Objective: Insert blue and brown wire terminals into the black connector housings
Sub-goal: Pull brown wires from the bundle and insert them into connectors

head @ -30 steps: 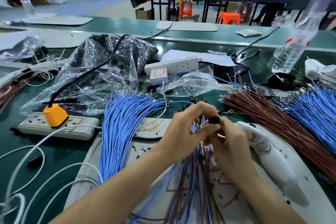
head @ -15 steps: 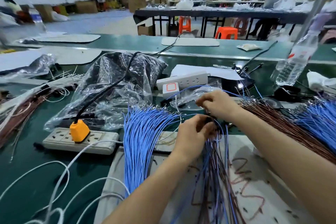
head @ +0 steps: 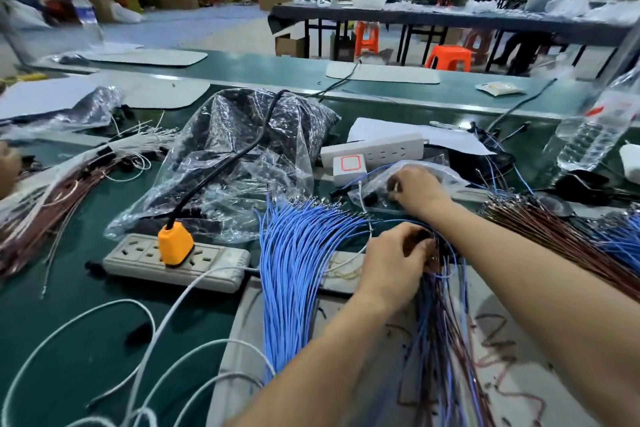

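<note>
My left hand grips a bunch of blue and brown wires that end in black connector housings at its fingertips. My right hand reaches forward into a small clear plastic bag holding dark parts; its fingers are curled inside the bag and what they hold is hidden. A thick bundle of loose blue wires lies left of my left hand. Brown wires and more blue wires fan out on the right.
A power strip with an orange plug sits at left. A large crumpled plastic bag, a white power strip and a water bottle stand behind. White cables loop at the near left. More brown wires lie far left.
My right hand left the wire bunch and moved forward into the small plastic bag. My left hand stays on the bunch. The view has tilted up.
</note>
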The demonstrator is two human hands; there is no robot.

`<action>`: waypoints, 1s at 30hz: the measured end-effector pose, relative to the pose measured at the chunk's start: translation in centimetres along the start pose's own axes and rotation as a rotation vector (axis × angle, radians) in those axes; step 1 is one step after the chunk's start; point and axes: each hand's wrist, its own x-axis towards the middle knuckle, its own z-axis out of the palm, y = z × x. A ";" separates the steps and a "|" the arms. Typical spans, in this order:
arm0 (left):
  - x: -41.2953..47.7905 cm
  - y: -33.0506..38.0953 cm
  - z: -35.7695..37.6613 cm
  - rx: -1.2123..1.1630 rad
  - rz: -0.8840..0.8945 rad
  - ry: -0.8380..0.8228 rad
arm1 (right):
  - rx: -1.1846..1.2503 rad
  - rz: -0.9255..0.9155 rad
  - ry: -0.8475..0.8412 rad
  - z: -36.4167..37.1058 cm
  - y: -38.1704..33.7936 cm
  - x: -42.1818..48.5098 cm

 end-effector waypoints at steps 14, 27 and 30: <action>-2.0 1.8 0.5 -0.053 0.214 -0.209 | 0.656 -0.068 0.140 -5.2 2.9 -9.1; -3.1 2.1 1.4 -0.066 0.263 -0.253 | 1.410 0.009 0.401 -3.7 3.8 -20.3; -3.0 1.8 1.3 -0.030 0.273 -0.234 | 1.432 0.005 0.372 -3.1 3.9 -20.2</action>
